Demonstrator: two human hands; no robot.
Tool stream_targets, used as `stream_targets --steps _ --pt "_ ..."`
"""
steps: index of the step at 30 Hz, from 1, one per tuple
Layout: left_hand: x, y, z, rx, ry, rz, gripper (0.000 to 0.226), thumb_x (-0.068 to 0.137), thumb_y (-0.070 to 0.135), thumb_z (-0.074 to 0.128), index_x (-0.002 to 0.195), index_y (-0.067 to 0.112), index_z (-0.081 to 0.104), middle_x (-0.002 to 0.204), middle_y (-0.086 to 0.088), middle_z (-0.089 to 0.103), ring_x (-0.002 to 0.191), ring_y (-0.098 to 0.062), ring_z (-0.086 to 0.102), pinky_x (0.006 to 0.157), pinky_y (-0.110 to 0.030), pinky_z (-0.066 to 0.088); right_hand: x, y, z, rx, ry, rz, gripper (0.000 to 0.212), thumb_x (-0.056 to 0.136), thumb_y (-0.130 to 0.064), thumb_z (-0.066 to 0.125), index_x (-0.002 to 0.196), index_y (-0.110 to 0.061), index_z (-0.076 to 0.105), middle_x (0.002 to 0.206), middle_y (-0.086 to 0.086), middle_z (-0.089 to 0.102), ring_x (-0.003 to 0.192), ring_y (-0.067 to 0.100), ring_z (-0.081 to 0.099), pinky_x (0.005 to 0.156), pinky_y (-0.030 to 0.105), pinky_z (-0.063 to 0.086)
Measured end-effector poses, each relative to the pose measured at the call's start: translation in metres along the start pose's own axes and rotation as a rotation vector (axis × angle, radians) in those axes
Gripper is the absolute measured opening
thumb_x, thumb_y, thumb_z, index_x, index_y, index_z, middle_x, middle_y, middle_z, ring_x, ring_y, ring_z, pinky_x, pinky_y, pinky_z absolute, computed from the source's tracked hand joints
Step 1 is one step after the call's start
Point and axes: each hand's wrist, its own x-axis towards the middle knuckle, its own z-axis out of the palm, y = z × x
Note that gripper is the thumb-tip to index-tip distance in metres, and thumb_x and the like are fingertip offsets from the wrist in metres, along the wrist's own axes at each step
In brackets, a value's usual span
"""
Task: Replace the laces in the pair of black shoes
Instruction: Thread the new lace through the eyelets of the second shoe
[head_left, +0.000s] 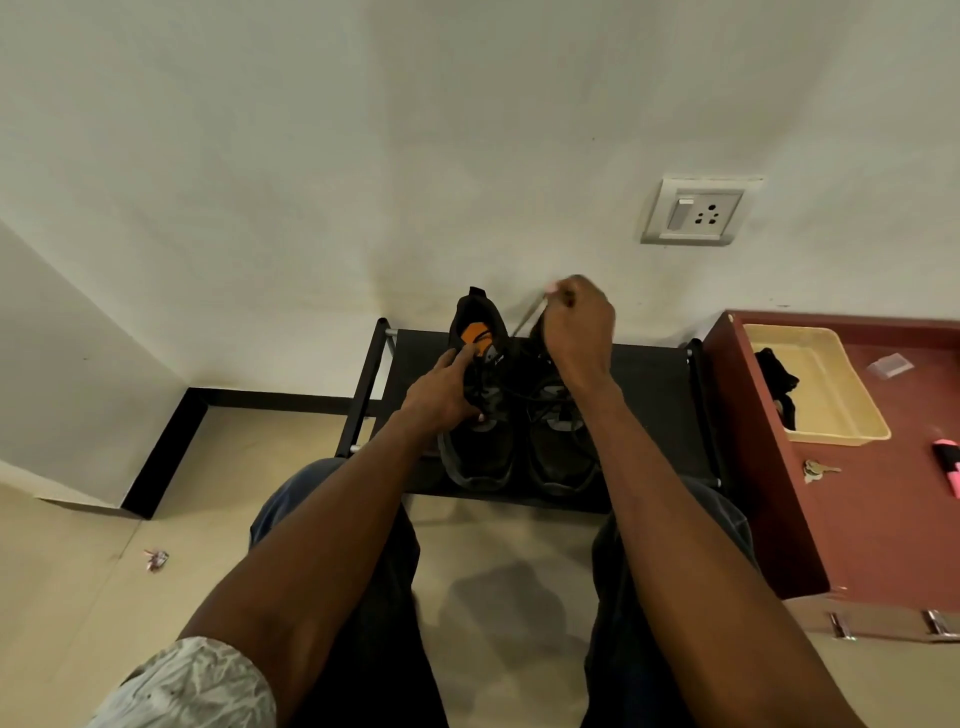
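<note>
Two black shoes stand side by side on a low black rack (654, 384), toes toward me. The left shoe (480, 452) has an orange insole showing in its opening. My left hand (444, 392) rests on its tongue and laces, fingers reaching into the opening. The right shoe (563, 457) is partly hidden by my right forearm. My right hand (576, 327) is raised above its heel, fingers curled, pinching a dark lace (527, 319) pulled taut up toward the wall.
A dark red cabinet (857, 509) stands to the right, bearing a yellow tray (831, 384) with a black item, keys (818, 470) and a pink marker (948, 465). A wall socket (693, 213) is above. A small wrapper (156, 560) lies on the beige floor.
</note>
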Motion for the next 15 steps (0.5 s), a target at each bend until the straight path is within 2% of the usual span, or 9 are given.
stream_targets --steps 1,3,5,6,7,8,10,12,15 --pt "0.001 0.001 -0.001 -0.018 0.008 -0.002 0.108 0.076 0.031 0.081 0.156 0.034 0.008 0.164 -0.005 0.018 0.138 -0.039 0.042 0.106 -0.06 0.042 0.003 0.009 -0.003 0.016 0.085 0.068 0.008 0.099 -0.012 0.049 0.101 -0.01 0.057 0.089 0.002 0.063 0.077 0.014 0.06 0.071 0.038 0.052" --pt "0.002 0.002 -0.003 -0.039 0.006 -0.006 0.11 0.077 0.028 0.081 0.157 0.027 0.005 0.164 -0.006 0.019 0.138 -0.038 0.042 0.108 -0.058 0.041 0.004 0.026 -0.007 -0.143 0.258 0.122 0.025 0.095 -0.008 0.055 0.12 -0.007 0.051 0.115 0.011 0.059 0.105 0.026 0.058 0.093 0.043 0.048" --pt "0.002 0.0 -0.002 -0.056 -0.009 -0.007 0.112 0.077 0.025 0.082 0.158 0.024 0.004 0.165 -0.007 0.017 0.14 -0.037 0.039 0.11 -0.057 0.039 -0.006 0.038 -0.003 -0.367 0.315 -0.044 0.031 0.083 0.0 0.058 0.113 -0.003 0.054 0.119 0.017 0.053 0.11 0.032 0.052 0.096 0.043 0.042" --pt "0.002 -0.001 -0.002 -0.065 -0.022 -0.005 0.114 0.077 0.024 0.082 0.158 0.024 0.003 0.165 -0.008 0.015 0.142 -0.037 0.037 0.111 -0.056 0.038 -0.013 0.039 0.002 -0.389 0.238 -0.139 0.025 0.079 0.003 0.054 0.103 -0.002 0.056 0.11 0.016 0.055 0.101 0.032 0.053 0.088 0.042 0.043" --pt "0.001 -0.001 -0.002 -0.072 -0.034 0.001 0.115 0.076 0.025 0.082 0.158 0.025 0.002 0.165 -0.008 0.014 0.143 -0.036 0.035 0.112 -0.056 0.037 -0.021 0.038 0.007 -0.379 0.08 -0.195 0.016 0.08 0.005 0.05 0.093 -0.002 0.055 0.098 0.015 0.056 0.089 0.031 0.052 0.077 0.042 0.044" --pt "0.0 0.0 -0.002 -0.083 -0.044 0.002 0.116 0.076 0.025 0.082 0.158 0.025 0.001 0.165 -0.008 0.013 0.144 -0.036 0.033 0.113 -0.056 0.036 -0.029 0.039 0.013 -0.389 -0.127 -0.205 0.009 0.084 0.004 0.046 0.085 -0.002 0.053 0.086 0.014 0.055 0.078 0.03 0.051 0.068 0.043 0.042" --pt "-0.003 0.004 -0.005 -0.15 -0.03 0.001 0.116 0.076 0.025 0.082 0.158 0.024 0.0 0.164 -0.009 0.014 0.145 -0.034 0.032 0.113 -0.056 0.036 -0.039 0.044 0.02 -0.501 -0.479 -0.139 0.013 0.092 -0.003 0.044 0.08 -0.006 0.047 0.074 0.012 0.051 0.069 0.03 0.049 0.059 0.039 0.037" --pt "-0.011 0.006 -0.012 -0.244 0.038 -0.006 0.107 0.075 0.023 0.08 0.157 0.025 0.011 0.159 -0.011 0.027 0.139 -0.035 0.04 0.11 -0.055 0.04 -0.045 0.049 0.02 -0.667 -0.662 -0.087 0.005 0.094 -0.009 0.047 0.089 -0.009 0.046 0.079 0.008 0.051 0.075 0.031 0.051 0.065 0.037 0.038" --pt "-0.02 -0.001 -0.019 -0.374 0.151 0.004 0.075 0.078 0.022 0.077 0.141 0.023 0.037 0.14 -0.01 0.05 0.126 -0.034 0.053 0.102 -0.051 0.048 -0.048 0.047 0.017 -0.842 -0.737 -0.067 0.014 0.094 -0.016 0.052 0.105 -0.011 0.046 0.092 0.009 0.054 0.088 0.033 0.052 0.092 0.047 0.039"
